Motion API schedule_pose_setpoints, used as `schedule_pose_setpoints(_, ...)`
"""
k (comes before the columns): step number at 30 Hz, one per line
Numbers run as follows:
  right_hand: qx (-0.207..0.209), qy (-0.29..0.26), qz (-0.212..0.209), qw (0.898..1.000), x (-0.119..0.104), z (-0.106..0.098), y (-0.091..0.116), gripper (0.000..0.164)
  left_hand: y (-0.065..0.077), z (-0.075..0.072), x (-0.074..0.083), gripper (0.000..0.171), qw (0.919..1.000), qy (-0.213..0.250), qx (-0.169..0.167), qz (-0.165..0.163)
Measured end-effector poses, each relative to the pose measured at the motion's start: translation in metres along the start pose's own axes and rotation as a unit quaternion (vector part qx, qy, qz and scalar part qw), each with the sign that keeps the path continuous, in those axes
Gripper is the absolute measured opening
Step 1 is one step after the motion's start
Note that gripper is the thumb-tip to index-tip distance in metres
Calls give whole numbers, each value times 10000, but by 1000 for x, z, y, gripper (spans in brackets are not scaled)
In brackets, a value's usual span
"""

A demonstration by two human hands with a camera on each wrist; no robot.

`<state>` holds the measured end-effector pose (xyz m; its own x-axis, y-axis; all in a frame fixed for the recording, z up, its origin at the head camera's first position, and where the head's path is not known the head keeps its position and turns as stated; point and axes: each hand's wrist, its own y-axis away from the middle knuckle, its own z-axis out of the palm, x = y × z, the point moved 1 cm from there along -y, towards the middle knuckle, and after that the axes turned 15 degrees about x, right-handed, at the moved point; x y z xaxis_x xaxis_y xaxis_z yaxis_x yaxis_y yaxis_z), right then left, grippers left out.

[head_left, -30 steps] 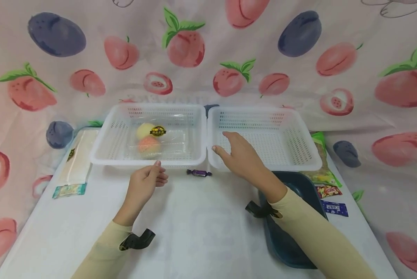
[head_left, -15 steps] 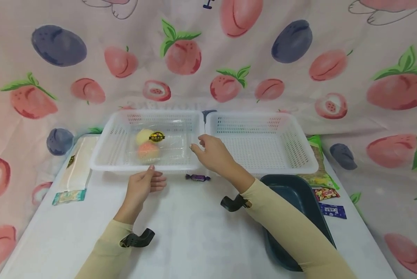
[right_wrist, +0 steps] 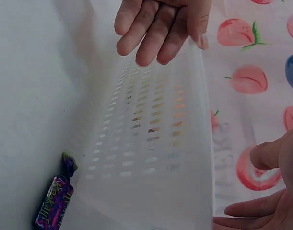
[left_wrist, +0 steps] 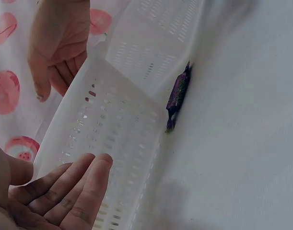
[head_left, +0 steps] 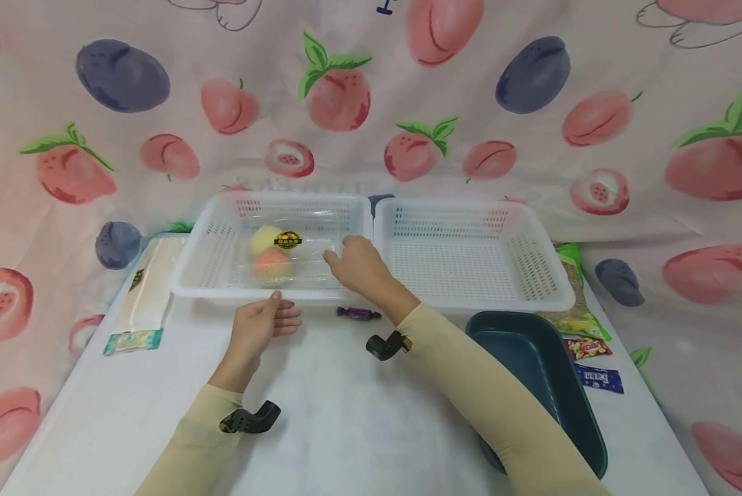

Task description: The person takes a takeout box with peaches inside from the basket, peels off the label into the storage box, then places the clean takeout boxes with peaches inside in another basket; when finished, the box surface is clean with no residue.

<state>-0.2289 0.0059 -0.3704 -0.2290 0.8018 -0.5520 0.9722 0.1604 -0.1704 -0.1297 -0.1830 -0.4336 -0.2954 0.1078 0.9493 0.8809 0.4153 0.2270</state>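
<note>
Along the far edge of the white surface [head_left: 321,413], a left basket [head_left: 212,241] and a right basket [head_left: 457,262] stand side by side, both perforated. In the left basket I see the clear box [head_left: 302,255], two round fruits [head_left: 272,265] showing through its left half. The left hand [head_left: 262,327] lies at that basket's near rim, contact uncertain to me; the right hand [head_left: 361,267] appears over the box's right end. I have them apart, fingers loosely extended, gripping nothing. A purple wrapped candy [head_left: 358,314] lies just outside the left basket's near right corner. Toward the surface's right edge I note a dark tray [head_left: 532,358].
</note>
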Motion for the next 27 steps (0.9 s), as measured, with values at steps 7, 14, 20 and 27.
schedule_pose_setpoints(7,13,229,-27,9997,0,16,-10,41,1,1,1,54,10000,-54,45,35)
schedule_pose_setpoints(14,-167,391,241,9988,-6,33,-17,39,2,1,-1,55,10000,-12,13,22)
schedule_pose_setpoints(20,-173,513,384,9978,-8,41,-20,38,0,1,-2,56,10000,6,-10,30)
schedule_pose_setpoints(27,-159,362,631,9972,-7,46,-23,41,-1,5,-4,57,10000,6,-2,34)
